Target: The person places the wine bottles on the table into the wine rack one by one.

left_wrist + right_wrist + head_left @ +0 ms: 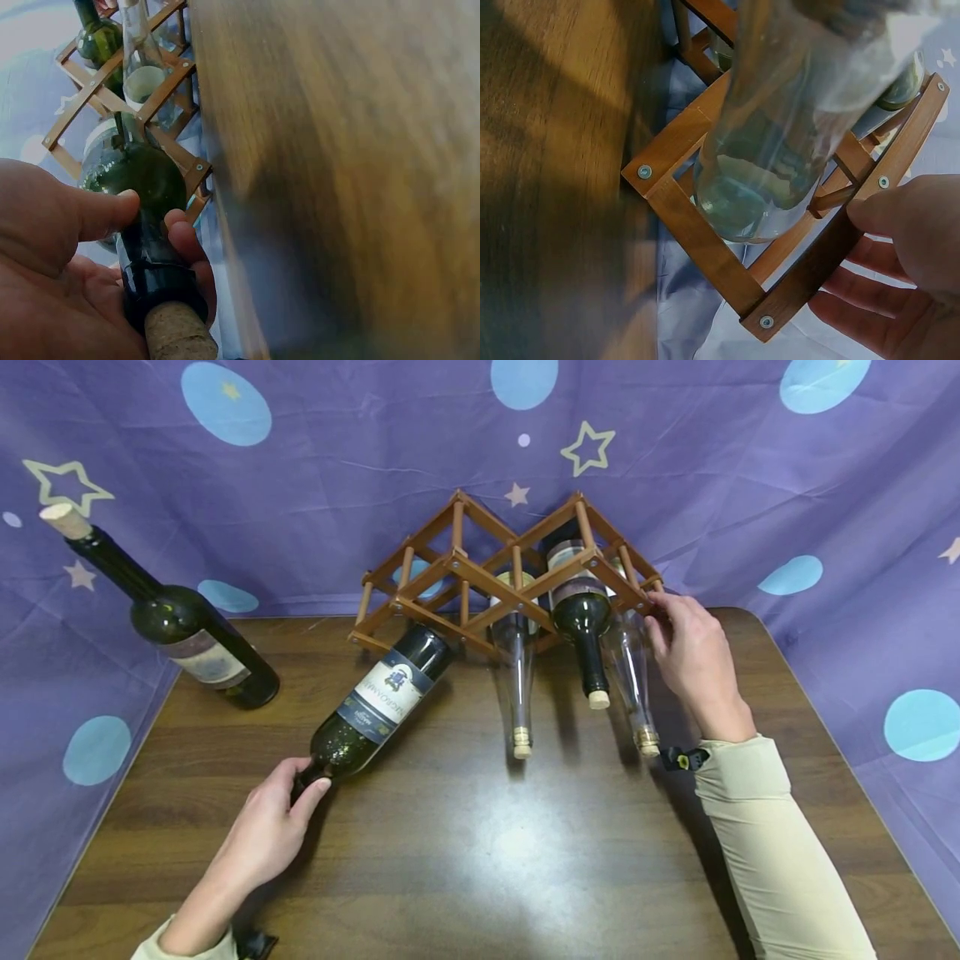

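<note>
My left hand [262, 827] grips the neck of a dark green wine bottle [378, 702] with a blue and white label. That bottle slants, its base at the lower left opening of a wooden folding wine rack [454, 560]; how far it reaches inside I cannot tell. A cork [176, 330] plugs its mouth in the left wrist view. At the rack's right end, my right hand [697, 652] pinches a slat [817, 262], thumb on one side and fingers behind. Lying in the rack, necks outward, are two clear bottles [521, 685] and a dark bottle [585, 614].
Another corked dark bottle [210, 647] stands upright at the table's back left. The wooden table [450, 860] ends against a purple cloth [337, 510] with stars and blue spots, close behind the rack. Corked necks stick out over the table toward me.
</note>
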Available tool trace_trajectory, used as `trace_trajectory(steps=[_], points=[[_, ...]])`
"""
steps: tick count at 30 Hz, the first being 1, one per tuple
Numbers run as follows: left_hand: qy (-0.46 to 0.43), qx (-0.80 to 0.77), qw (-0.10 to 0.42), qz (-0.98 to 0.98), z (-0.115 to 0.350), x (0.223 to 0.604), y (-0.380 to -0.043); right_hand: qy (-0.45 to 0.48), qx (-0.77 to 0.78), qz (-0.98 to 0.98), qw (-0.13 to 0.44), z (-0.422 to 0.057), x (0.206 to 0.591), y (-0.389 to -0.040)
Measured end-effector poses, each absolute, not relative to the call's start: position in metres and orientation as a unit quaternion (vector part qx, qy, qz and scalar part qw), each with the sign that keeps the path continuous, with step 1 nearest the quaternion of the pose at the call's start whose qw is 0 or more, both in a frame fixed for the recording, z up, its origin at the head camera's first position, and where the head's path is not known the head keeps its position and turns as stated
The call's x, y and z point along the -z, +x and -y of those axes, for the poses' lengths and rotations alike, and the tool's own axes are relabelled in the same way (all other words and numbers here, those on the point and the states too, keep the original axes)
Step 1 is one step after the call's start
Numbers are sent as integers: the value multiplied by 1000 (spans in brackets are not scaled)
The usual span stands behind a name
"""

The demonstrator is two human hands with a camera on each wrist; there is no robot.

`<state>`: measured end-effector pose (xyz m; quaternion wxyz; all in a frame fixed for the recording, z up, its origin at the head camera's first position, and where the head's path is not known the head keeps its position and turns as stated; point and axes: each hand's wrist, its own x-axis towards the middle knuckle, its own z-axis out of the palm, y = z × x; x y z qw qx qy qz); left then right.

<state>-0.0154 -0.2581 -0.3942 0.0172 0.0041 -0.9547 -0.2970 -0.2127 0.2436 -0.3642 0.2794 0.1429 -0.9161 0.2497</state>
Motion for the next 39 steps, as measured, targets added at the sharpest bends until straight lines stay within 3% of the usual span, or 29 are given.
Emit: trace_trajectory(steps=[23,39], points=[[72,341,-53,936,245,396,-19,155,-247,914,283,-245,364,-215],[89,428,-66,897,228,393,-25,148,-247,915,281,-246,365,-214]])
